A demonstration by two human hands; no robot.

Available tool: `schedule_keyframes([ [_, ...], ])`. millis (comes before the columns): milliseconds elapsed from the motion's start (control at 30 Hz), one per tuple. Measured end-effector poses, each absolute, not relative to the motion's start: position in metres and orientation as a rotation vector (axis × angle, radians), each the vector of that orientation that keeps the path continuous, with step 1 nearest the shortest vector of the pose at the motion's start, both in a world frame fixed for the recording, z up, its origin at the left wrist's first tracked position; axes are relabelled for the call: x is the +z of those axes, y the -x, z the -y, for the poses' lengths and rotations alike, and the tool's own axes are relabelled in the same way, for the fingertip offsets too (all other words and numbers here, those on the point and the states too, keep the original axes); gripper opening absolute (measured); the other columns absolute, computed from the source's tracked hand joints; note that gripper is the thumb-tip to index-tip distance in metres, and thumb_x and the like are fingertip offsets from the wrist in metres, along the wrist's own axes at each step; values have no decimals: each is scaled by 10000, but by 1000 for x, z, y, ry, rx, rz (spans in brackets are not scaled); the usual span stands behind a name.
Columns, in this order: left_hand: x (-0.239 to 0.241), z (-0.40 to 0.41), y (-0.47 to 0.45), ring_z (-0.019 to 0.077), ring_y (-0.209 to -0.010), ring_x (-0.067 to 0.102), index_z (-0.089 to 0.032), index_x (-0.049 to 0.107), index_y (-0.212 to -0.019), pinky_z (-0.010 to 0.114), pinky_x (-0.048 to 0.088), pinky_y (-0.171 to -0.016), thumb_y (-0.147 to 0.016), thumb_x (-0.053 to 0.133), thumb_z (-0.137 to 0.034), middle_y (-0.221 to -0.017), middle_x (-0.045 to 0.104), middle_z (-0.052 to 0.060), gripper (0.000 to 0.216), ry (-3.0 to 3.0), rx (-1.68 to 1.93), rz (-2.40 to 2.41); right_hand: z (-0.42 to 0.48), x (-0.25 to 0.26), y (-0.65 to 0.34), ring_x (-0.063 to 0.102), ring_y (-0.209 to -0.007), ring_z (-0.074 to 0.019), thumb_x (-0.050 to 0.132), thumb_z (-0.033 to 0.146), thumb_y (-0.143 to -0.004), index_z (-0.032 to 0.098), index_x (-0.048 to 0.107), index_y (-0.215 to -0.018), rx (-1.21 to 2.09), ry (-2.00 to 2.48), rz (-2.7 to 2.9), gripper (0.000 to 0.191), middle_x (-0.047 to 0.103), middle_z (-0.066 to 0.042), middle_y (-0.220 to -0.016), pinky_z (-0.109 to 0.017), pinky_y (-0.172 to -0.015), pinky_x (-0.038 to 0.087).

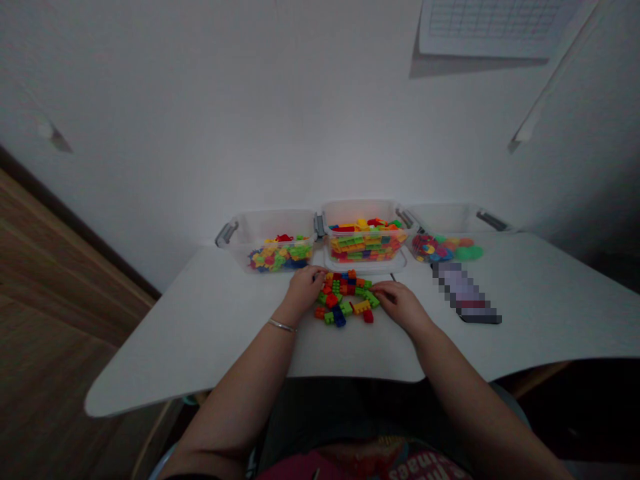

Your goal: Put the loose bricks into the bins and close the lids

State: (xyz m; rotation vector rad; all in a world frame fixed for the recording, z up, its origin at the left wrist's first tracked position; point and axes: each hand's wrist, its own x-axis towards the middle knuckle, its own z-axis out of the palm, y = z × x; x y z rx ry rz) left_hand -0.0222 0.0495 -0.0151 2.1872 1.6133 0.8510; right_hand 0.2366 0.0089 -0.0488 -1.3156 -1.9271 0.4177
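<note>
Left hand: the left hand [306,288] is resting palm down at the left edge of the loose brick pile [346,299], just below the centre of the frame, fingers curled together over the nearest bricks; whether it is actually pinching one I cannot tell. A thin bracelet [281,325] is sitting on that wrist.
Right hand: the right hand [400,301] is lying at the right edge of the same pile, fingers bent and touching the green and yellow bricks there; a grip on any single brick cannot be made out.
Pile: red, green, orange, yellow and blue bricks are lying spread on the white table [200,320] between the two hands, mostly unjoined as far as the blur allows.
Progress: judging by how things lie, the work is looking early; the bricks are sitting loose with no finished build showing, and the bins behind are holding plenty more.
Left bin [240,235]: a clear tub holding a low layer of mixed bricks, towards its right end.
Middle bin [365,212]: filled nearly to the rim with bricks, touching the left bin.
Right bin [450,217]: holding round, flat coloured discs [443,249] instead of bricks.
Other: a pixelated object [467,295] is lying right of the hands.
</note>
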Motion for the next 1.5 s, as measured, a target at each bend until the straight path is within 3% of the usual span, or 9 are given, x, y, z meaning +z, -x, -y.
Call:
schedule_keyframes([
  [167,-16,-49,23,209,-982,642,-161,708,-1005,338,485,-926,-896,447,-224,-1038,724,95,290,-2190,874,-1600,-11,-45,-234,658,-880,-207,559,282,-801,231,729,-883,425,1385,1778,196,731,-55,-939,-367,-829,512],
  [400,-19,-49,30,209,-984,643,-164,707,-1008,341,485,-929,-873,476,-206,-1038,722,94,271,-2199,876,-1588,-28,-1,-238,644,-893,-211,554,351,-815,190,701,-972,180,1287,1416,269,699,-100,-1071,-323,-688,525],
  [700,-21,-48,34,204,-1005,637,-189,702,-1014,343,476,-951,-859,500,-195,-1047,721,69,254,-2219,866,-1585,-73,41,-247,639,-1040,-218,491,207,-811,190,725,-896,-126,1263,1499,249,713,-81,-1090,-416,-959,489],
  [867,-22,-49,33,198,-991,642,-185,702,-1012,333,480,-941,-880,481,-218,-1028,724,72,259,-2224,883,-1594,-79,36,-240,612,-1095,-272,483,197,-822,178,724,-1012,-179,1424,1708,308,704,-99,-1121,-492,-1006,428],
  [1033,-21,-50,29,194,-961,644,-171,708,-979,318,479,-915,-915,430,-251,-1000,726,82,296,-2228,872,-1597,-72,26,-234,454,-1293,-316,504,251,-845,165,639,-1182,-292,1441,1787,374,622,-124,-1282,-557,-1104,284],
  [1200,-19,-50,29,191,-976,641,-164,702,-968,310,471,-918,-946,366,-276,-1016,725,86,355,-2219,854,-1599,-72,20,-237,359,-1368,-322,552,242,-792,167,557,-1272,-282,1409,1816,486,523,-128,-1396,-579,-1136,222],
  [1367,-19,-50,28,202,-969,644,-161,703,-982,317,477,-911,-928,406,-268,-1014,725,97,320,-2220,844,-1607,-55,18,-236,441,-1302,-278,511,260,-807,160,527,-1276,-149,1247,1644,480,537,-153,-1357,-508,-1088,343],
  [1500,-18,-52,24,205,-983,644,-161,702,-1009,324,480,-924,-900,450,-230,-1041,723,94,283,-2208,841,-1594,-33,1,-230,585,-1078,-248,489,281,-828,195,620,-1125,28,1255,1537,336,644,-117,-1174,-433,-906,496],
])
